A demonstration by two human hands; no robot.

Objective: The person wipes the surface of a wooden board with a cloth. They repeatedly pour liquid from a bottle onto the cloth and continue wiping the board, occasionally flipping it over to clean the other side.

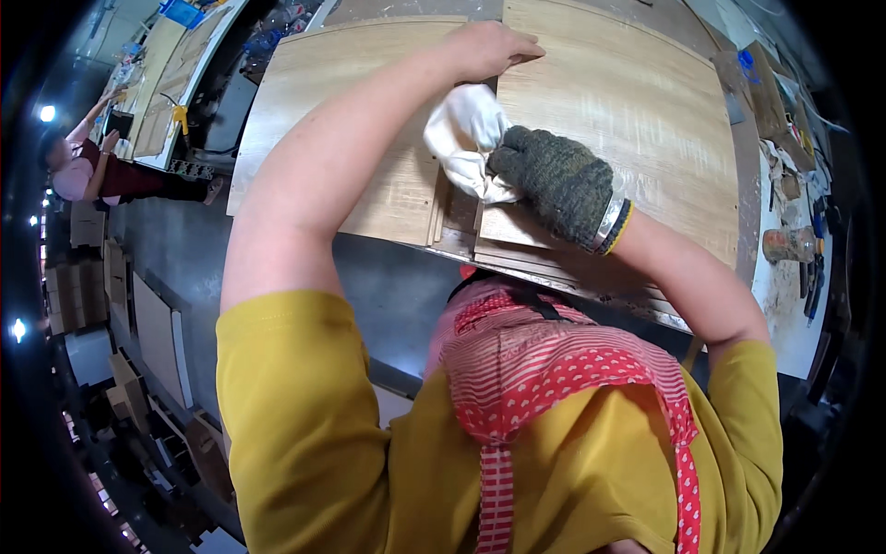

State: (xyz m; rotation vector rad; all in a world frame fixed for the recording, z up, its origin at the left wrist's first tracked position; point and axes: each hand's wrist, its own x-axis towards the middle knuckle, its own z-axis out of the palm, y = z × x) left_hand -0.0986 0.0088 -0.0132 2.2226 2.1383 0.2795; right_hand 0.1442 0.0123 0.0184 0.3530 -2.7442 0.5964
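Note:
Two pale wood-grain panels lie side by side on the workbench, the left panel and the right panel, with a narrow gap between them. My right hand, in a dark grey knitted glove, grips a crumpled white cloth. The cloth lies over the gap and the inner edge of the right panel. Farther off, my bare left hand rests at the far part of that inner edge, its visible fingers stretched to the right onto the right panel. Its other fingers are partly hidden.
On the right, a side table carries a jar, hand tools and scraps. A wooden box stands beyond it. At far left, another person works at a second bench. Boards lean at lower left.

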